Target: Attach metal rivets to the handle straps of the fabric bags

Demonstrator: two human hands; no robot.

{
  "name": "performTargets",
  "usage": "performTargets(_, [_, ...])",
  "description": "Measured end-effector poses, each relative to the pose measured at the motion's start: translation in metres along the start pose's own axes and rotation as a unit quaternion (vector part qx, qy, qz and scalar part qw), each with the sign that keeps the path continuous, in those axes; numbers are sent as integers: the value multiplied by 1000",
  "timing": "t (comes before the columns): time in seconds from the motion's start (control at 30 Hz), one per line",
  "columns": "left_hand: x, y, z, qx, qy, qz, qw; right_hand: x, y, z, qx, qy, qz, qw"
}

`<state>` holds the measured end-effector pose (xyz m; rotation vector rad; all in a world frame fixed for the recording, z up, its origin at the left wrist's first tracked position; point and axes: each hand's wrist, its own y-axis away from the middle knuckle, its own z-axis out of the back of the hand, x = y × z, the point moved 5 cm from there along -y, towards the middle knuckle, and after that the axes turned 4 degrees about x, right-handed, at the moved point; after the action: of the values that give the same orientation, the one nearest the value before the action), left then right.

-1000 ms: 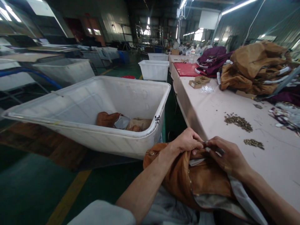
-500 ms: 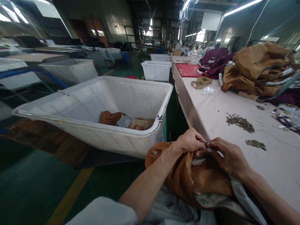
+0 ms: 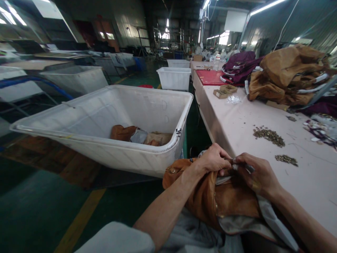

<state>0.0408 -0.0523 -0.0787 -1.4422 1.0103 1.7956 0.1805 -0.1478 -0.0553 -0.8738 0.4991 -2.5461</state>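
Note:
A brown leather bag (image 3: 237, 202) with a zipper and grey lining lies across my lap, its opening partly spread. My left hand (image 3: 214, 159) is closed on the upper edge of the bag. Facing it, my right hand (image 3: 259, 174) is closed too, its fingertips pinched at that same edge, close to the left fingertips. A short, slim grey object (image 3: 250, 168) shows between the right fingers; its kind cannot be made out. What sits right at the fingertips is too small to tell. A pale strap (image 3: 276, 223) hangs from the bag below my right wrist.
Small brass-coloured pieces (image 3: 268, 136) lie in two heaps on the pale table (image 3: 313, 189) at right. Behind them are an open carton (image 3: 226, 90) and piled brown bags (image 3: 289, 75). A large white bin (image 3: 137, 147) with brown pieces inside stands at left.
My right hand has turned slightly, and the grey object in it now lies at another angle. My left hand and the bag stay nearly in place; the view has shifted slightly.

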Motion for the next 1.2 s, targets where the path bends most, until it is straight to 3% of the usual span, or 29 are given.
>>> performTargets(0.2, [-2, 1, -1, -1, 13, 2, 1000, 2, 1, 0, -3, -9, 21, 1000])
performTargets(0.57, [-4, 5, -2, -46, 44, -9, 998, 0, 0, 5, -24, -30, -73, 997])
performTargets(1.2, [2, 0, 1, -63, 66, 0, 996, 4, 0, 6, -33, -31, -33, 998])
